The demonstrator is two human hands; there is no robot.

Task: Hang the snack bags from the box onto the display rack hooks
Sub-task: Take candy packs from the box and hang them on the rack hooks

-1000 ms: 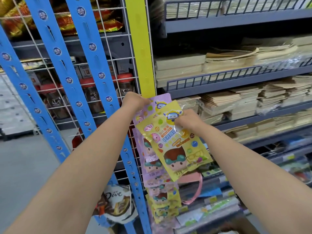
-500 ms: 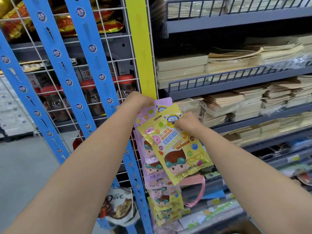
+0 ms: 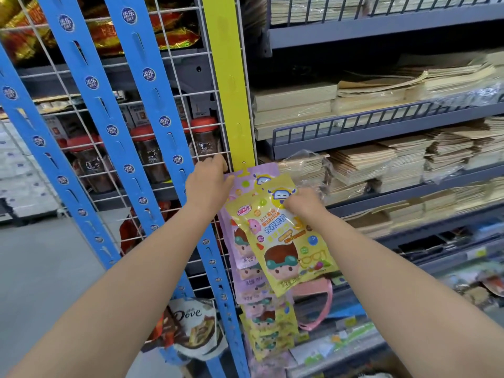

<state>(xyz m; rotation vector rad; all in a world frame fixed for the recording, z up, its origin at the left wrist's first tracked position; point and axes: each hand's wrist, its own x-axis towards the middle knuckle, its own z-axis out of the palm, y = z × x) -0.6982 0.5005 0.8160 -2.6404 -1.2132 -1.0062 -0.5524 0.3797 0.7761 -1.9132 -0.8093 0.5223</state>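
A yellow snack bag (image 3: 289, 241) with a cartoon face is held against the yellow hanging strip (image 3: 231, 77). My right hand (image 3: 302, 204) grips the bag near its top. My left hand (image 3: 208, 181) holds the top left edge of a purple snack bag (image 3: 246, 182) that hangs on the strip just behind the yellow one. Below them several purple and yellow snack bags (image 3: 266, 317) hang down the same strip. The hook itself is hidden behind the bags. No box is in view.
Blue hanging strips (image 3: 152, 137) cross a white wire grid (image 3: 191, 85) on the left, with a Dove bag (image 3: 191, 328) hanging low. Red-lidded jars (image 3: 148, 154) stand behind the grid. Grey shelves (image 3: 381, 132) with stacked paper goods fill the right. A pink loop (image 3: 319, 304) hangs under the bags.
Both hands and the yellow bag have stayed at about the same spot on the strip. My view has shifted slightly.
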